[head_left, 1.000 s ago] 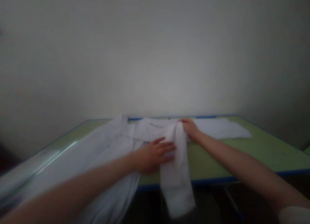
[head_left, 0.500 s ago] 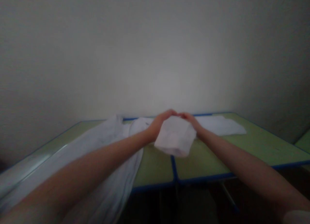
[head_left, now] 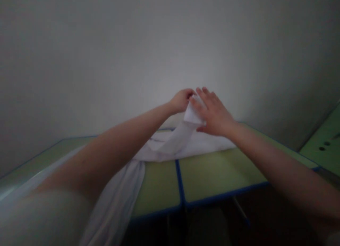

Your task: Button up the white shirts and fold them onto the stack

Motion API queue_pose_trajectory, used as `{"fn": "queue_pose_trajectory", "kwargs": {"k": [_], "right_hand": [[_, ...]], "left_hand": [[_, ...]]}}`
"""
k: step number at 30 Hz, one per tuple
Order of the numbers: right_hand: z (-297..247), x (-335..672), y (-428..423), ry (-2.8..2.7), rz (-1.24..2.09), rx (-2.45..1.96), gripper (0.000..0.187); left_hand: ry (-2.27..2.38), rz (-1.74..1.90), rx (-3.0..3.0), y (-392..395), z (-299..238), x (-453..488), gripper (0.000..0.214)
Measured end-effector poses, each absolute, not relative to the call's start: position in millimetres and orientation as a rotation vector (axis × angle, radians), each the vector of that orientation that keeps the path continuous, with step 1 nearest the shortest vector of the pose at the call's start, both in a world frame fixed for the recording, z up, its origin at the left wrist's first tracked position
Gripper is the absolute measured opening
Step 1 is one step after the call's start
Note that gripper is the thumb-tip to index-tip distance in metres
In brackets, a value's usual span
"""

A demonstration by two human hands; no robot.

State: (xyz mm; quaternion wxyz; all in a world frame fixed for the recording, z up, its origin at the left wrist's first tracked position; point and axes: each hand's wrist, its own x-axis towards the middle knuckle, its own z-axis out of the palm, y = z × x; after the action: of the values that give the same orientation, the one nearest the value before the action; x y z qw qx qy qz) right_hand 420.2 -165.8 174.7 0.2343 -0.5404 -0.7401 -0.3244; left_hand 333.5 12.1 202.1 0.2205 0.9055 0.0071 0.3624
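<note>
A long white cloth, like a garment with a sleeve (head_left: 183, 135), rises from the table to my hands. My left hand (head_left: 183, 100) is closed in a pinch at the top corner of its raised end. Beside it, my right hand (head_left: 212, 111) has its fingers spread in front of the raised white end (head_left: 192, 115), seemingly brushing it. The right hand covers part of that end. More of the white cloth (head_left: 117, 200) lies beneath my left forearm and hangs over the front table edge.
Two green tabletops with blue edging (head_left: 220, 173) meet along a seam in front of me. A pale wall (head_left: 170, 44) stands behind them. Off to the right is another green surface with dark round holes (head_left: 322, 138).
Both hands have lifted, raising the cloth's end higher. My right hand has opened and spread its fingers. The cloth lying to the right has been drawn left, and the view has shifted slightly.
</note>
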Motion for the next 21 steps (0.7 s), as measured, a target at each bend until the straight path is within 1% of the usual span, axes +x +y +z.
{"fn": "queue_pose_trajectory", "kwargs": {"k": [2,5,7,11,13,15,16,19,20,21], "right_hand": [[165,423,-155,-1.990,-0.980,-1.530,0.088],[157,432,-139,-1.921,-1.055,-1.561,0.065],[163,441,-129,-1.847,-1.060,-1.565,0.053],[196,468,-106,-1.581,-0.950,-1.602,0.034],[213,487,-90,-1.468,-0.860,-1.640,0.026],[226,509,-75,-1.373,-0.777,-1.674,0.021],[231,519,-69,-1.325,-0.740,-1.682,0.020],[245,547,-59,-1.166,-0.616,-1.692,0.016],[250,555,-59,-1.130,-0.549,-1.693,0.015],[254,562,-60,-1.119,-0.465,-1.701,0.014]], "left_hand": [[-0.037,0.976,2.518,13,204,341,0.022],[-0.063,0.908,2.476,15,205,350,0.018],[-0.008,0.892,2.391,19,204,351,0.019],[0.051,0.969,2.286,34,190,323,0.033],[0.022,0.917,2.350,43,173,293,0.040],[-0.013,0.759,2.481,50,150,257,0.046],[-0.013,0.653,2.553,53,138,239,0.053],[0.182,0.326,2.737,59,103,198,0.089],[0.242,0.225,2.764,62,94,189,0.093],[0.298,0.128,2.778,65,86,183,0.090]]}}
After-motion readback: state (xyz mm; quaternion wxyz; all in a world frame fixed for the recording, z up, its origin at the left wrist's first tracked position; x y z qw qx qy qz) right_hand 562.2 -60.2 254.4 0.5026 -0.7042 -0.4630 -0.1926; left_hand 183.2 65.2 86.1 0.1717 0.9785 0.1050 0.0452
